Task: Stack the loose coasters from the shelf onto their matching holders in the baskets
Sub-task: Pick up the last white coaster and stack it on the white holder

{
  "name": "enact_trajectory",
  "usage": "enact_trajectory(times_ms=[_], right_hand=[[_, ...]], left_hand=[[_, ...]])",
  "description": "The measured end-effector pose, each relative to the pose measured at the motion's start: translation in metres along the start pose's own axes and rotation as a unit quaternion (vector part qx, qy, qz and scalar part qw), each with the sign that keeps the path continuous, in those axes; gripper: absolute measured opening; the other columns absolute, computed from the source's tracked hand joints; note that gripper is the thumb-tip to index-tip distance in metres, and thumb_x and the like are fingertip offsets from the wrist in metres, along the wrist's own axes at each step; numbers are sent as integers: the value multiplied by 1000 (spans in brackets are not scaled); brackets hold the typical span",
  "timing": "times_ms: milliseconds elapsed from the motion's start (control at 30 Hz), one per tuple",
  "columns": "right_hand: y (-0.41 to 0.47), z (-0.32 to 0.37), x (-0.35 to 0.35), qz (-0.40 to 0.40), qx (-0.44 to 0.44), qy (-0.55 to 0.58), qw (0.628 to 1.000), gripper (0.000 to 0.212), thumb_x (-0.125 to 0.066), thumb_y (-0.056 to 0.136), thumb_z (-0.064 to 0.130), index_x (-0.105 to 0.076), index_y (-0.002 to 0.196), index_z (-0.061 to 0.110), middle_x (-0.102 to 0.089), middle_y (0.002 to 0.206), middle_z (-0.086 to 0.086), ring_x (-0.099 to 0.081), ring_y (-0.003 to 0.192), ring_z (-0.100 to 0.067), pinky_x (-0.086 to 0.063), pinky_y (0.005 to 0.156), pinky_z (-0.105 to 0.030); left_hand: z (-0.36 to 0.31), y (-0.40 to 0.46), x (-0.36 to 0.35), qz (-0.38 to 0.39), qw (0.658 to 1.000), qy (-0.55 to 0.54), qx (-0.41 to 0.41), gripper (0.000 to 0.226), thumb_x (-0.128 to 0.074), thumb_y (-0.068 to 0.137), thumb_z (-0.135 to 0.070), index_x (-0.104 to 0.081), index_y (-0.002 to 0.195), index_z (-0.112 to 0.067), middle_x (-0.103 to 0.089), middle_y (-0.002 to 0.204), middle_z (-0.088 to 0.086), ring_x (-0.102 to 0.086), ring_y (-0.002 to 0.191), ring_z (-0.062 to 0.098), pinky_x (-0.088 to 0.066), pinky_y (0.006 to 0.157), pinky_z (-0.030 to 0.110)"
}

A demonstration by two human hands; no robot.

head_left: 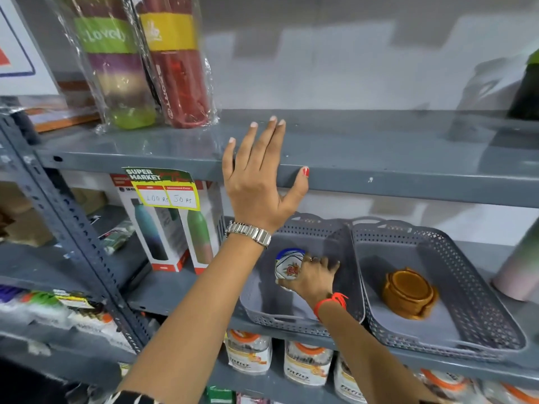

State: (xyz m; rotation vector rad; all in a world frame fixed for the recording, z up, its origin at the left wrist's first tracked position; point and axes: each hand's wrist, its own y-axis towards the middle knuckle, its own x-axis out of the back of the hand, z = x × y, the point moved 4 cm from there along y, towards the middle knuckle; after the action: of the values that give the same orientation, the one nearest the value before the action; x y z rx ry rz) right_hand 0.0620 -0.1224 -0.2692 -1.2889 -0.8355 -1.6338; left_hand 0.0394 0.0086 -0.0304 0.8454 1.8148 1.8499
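Two wrapped bottles [145, 62] stand beside the left hand [256, 176].

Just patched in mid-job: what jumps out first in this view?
The left hand is spread flat against the front edge of the upper shelf. Below it, the right hand grips a white patterned coaster inside the left grey basket. The right basket holds a golden-brown coaster stack.

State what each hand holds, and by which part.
Left hand holds nothing, resting open on the shelf edge. Right hand grips the white patterned coaster by its right edge.
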Motion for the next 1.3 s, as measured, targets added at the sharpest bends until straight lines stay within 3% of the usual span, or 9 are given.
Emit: enact_trajectory(times_ms=[100, 233, 400, 633, 833, 1100, 1200, 1300], right_hand=[[10, -1, -3, 51, 14, -7, 999, 129, -64, 54, 83, -16, 150, 11, -19, 157, -15, -15, 144, -37, -5, 112, -68], [31, -3, -5, 145, 61, -3, 988, 145, -77, 50, 72, 9, 151, 15, 8, 160, -14, 7, 147, -37, 1, 111, -71], [50, -2, 1, 168, 98, 12, 981, 142, -86, 52, 54, 5, 152, 12, -8, 160, -13, -6, 148, -31, -7, 112, -70], [62, -3, -4, 133, 97, 43, 985, 115, -86, 48, 51, -32, 141, 10, -34, 142, -14, -30, 133, -33, -41, 106, -50], [55, -5, -2, 125, 94, 40, 987, 109, -84, 50, 54, -35, 137, 10, -40, 135, -12, -35, 128, -31, -46, 100, -43], [38, 3, -7, 115, 20, -12, 993, 119, -77, 55, 66, -23, 145, 10, -30, 147, -16, -29, 135, -38, -37, 108, -53], [32, -4, -1, 123, 19, 33, 992, 128, -72, 56, 75, -14, 149, 9, -17, 155, -19, -20, 141, -41, -27, 114, -57], [25, -29, 24, 55, 11, 79, 995, 121, -68, 64, 72, -11, 151, 11, -17, 156, -18, -21, 142, -38, -25, 116, -51]], left_hand=[[0, -1, -1, -3, 1000, 1, -2, 61, -43, 85, -48, -58, 130, -9, -56, 134, 3, -47, 128, 22, -22, 111, 42], [0, 0, -2, -10, 1000, 3, -2, 61, -43, 85, -48, -58, 129, -9, -56, 134, 3, -47, 129, 22, -25, 110, 44], [-1, -1, -2, -15, 1000, 4, -4, 60, -43, 85, -48, -59, 128, -9, -57, 134, 3, -48, 128, 22, -28, 109, 46], [-1, 0, -4, -24, 1000, 7, -6, 61, -41, 85, -49, -60, 127, -9, -58, 132, 4, -49, 127, 22, -30, 108, 46], [-1, -1, -4, -30, 999, 9, -8, 61, -41, 85, -49, -60, 127, -10, -58, 132, 4, -49, 127, 22, -30, 107, 46], [-1, -1, -3, -26, 1000, 12, -8, 60, -41, 86, -49, -59, 128, -10, -57, 133, 3, -49, 126, 22, -29, 108, 46], [-1, -2, -3, -26, 1000, 12, -9, 60, -41, 87, -49, -59, 129, -10, -57, 133, 3, -49, 127, 22, -29, 108, 46], [-2, -2, -3, -24, 1000, 10, -8, 60, -41, 87, -49, -59, 129, -10, -57, 134, 3, -49, 127, 22, -27, 109, 44]])
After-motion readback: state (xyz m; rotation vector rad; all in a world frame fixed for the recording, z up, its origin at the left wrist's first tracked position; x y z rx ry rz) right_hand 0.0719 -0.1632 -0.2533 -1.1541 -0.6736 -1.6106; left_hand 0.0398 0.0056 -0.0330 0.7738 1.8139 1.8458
